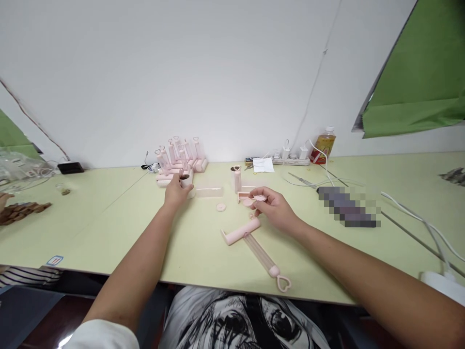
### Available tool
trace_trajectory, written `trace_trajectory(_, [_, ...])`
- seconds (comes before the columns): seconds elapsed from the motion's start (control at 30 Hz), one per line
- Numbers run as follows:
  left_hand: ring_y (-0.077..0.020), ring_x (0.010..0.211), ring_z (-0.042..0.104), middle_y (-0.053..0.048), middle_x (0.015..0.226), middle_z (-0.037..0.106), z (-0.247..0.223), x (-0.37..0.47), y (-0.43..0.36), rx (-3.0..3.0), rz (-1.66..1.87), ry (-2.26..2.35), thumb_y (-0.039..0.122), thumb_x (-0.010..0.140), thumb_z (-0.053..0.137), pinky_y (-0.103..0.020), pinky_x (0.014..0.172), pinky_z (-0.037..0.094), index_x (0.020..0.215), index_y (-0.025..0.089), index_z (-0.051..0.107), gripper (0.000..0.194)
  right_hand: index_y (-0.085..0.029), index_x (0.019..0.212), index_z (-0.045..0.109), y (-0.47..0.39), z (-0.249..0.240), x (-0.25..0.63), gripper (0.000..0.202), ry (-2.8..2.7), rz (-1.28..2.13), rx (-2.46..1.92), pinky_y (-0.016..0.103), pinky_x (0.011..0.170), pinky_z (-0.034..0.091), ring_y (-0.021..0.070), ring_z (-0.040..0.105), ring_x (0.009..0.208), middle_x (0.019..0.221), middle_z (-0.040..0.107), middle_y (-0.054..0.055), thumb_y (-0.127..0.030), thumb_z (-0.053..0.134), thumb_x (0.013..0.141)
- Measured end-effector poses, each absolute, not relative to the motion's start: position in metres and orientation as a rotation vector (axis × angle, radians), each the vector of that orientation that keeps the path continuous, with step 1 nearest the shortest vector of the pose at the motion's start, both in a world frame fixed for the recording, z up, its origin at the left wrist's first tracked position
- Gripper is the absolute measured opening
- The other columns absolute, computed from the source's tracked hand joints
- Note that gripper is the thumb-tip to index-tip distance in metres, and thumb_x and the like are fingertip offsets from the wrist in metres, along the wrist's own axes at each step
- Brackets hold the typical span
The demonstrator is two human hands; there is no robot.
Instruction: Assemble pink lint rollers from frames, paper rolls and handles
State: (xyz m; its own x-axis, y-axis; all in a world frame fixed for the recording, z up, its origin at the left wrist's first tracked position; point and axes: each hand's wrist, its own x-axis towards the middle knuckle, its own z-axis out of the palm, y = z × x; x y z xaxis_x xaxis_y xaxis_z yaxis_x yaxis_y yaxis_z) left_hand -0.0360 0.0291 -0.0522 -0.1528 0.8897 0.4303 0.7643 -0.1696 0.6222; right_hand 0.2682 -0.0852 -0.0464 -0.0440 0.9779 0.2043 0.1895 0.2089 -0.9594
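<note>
My left hand [177,192] is wrapped round a white cup-like piece with a dark inside [185,178], by the group of pink pieces with heart-shaped tops [181,154]. My right hand [273,207] pinches a round pink disc [260,198]. Just beneath that disc lies another pink disc [247,202], beside an open pink part [242,196]. A third disc [221,207] rests between my hands. Nearer to me lie a pink cylinder [241,231] and a clear tube with a heart-shaped end [262,254]. An upright pink tube [238,179] stands behind the right hand's discs.
Clear plastic piece [209,192] between the hands. At the back are a power strip [290,161], a white paper [263,165] and a drink bottle [323,145]. Cables and a pixelated object [347,207] lie right. Another person's fingers [4,199] show near brown pieces [23,212].
</note>
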Motion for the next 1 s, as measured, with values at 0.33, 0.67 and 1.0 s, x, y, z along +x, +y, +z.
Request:
trace_trajectory(0.33, [-0.0193, 0.087, 0.058, -0.007, 0.099, 0.059, -0.026, -0.001, -0.018, 2.302, 1.510, 1.575, 0.037, 0.085, 0.055, -0.033, 0.081, 0.047, 0.102, 0.020, 0.063, 0.025, -0.023, 0.125, 0.053, -0.090, -0.048, 0.268, 0.057, -1.584, 1.211, -1.026, 0.022, 0.046, 0.047, 0.0068, 0.055, 0.055, 0.122, 0.060, 0.006, -0.014, 0.056, 0.069])
trace_trajectory(0.67, [-0.0154, 0.081, 0.058, -0.008, 0.090, 0.059, -0.040, 0.061, -0.069, 2.838, 0.897, 0.542, 0.031, 0.092, 0.048, -0.027, 0.071, 0.047, 0.093, 0.019, 0.065, 0.021, -0.022, 0.148, 0.031, -0.103, -0.044, 0.263, 0.082, -1.770, 1.553, -0.853, 0.018, 0.042, 0.040, 0.0115, 0.055, 0.051, 0.061, 0.065, -0.005, -0.011, 0.051, 0.070])
trace_trajectory(1.0, [-0.0154, 0.074, 0.057, -0.006, 0.087, 0.058, -0.032, 0.031, -0.046, 2.749, 0.909, 0.953, 0.031, 0.089, 0.050, -0.028, 0.068, 0.044, 0.092, 0.021, 0.063, 0.017, -0.027, 0.147, 0.026, -0.102, -0.047, 0.262, 0.078, -1.687, 1.414, -0.971, 0.020, 0.044, 0.041, 0.0119, 0.064, 0.065, 0.122, 0.060, 0.010, -0.018, 0.055, 0.075])
